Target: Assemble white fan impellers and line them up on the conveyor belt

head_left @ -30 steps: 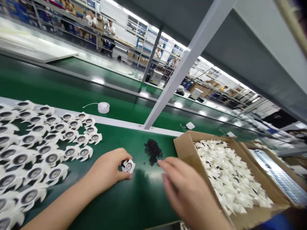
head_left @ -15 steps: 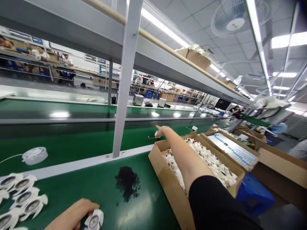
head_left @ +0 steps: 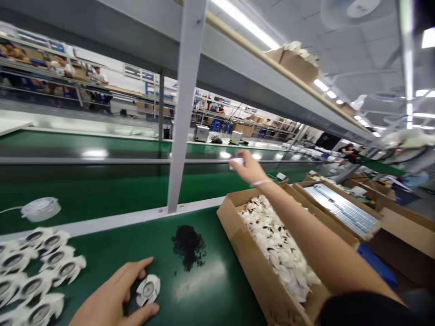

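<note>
The biggest thing before me is the glossy green table (head_left: 210, 296), and on its right sits an open brown cardboard box (head_left: 254, 267) heaped with thin white plastic bladed parts (head_left: 280, 246). To the left lies a spread of white fan wheels (head_left: 33, 286) with grey hubs. The left hand (head_left: 112, 294) rests low on the table, thumb and forefinger wide apart, gripping nothing. The right hand (head_left: 252, 168) reaches out over the green strip beyond the white rail, its fingers pinched together on a small white plastic piece (head_left: 235, 164), mostly covered by the grip.

Between the left thumb and forefinger lies a single white plastic fan wheel with a round grey hub (head_left: 148, 289), hub up; I can't tell whether a finger touches it. I'd judge it light and stiff, smooth enough to slide, with blades that might chip or bend; the hub's rim seems the best hold. The white piece looks light and rigid too, best pinched by its sides.

Against half a second ago, the right hand is higher, the piece lifted off the strip; the left fingers, curled close by the wheel then, are now splayed around it.
</note>
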Demonstrator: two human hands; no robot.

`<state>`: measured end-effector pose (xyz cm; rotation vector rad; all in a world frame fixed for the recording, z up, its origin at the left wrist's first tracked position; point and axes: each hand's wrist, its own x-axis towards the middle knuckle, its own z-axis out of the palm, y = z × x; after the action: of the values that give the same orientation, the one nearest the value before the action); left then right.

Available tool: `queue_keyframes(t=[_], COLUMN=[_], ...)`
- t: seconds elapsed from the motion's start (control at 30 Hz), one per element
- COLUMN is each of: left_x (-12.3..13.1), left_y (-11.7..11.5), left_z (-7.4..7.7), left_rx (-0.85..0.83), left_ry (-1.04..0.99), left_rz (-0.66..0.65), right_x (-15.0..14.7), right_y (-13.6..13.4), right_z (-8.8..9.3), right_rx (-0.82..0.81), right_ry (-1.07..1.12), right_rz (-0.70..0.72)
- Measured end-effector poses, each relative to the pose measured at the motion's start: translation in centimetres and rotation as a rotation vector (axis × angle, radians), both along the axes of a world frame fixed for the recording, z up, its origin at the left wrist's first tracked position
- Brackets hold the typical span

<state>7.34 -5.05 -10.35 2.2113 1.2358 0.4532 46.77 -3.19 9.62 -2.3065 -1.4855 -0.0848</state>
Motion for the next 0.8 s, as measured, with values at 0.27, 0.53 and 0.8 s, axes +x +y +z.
queue_keyframes(t=[0.27,0.53,0.8], left_x=[0.1,0.3,0.3], left_y=[-1.0,-1.1,-1.3], left_z=[3.0,3.4,3.1], left_rx=[-0.137,-0.376,-0.384], left_ry=[-0.303,-0.623,-0.504], left_rz=[0.228,0.292,0.219], right_x=[-14.0,-21.1,-21.3], right_y=[-16.4,-11.2,-10.4], right_z=[-6.5,-16.5,-17.8], right_rx=[0.052,0.305,0.261], right_ry=[0.259,0.282,0.172], right_rz=[0.785,0.733,0.72])
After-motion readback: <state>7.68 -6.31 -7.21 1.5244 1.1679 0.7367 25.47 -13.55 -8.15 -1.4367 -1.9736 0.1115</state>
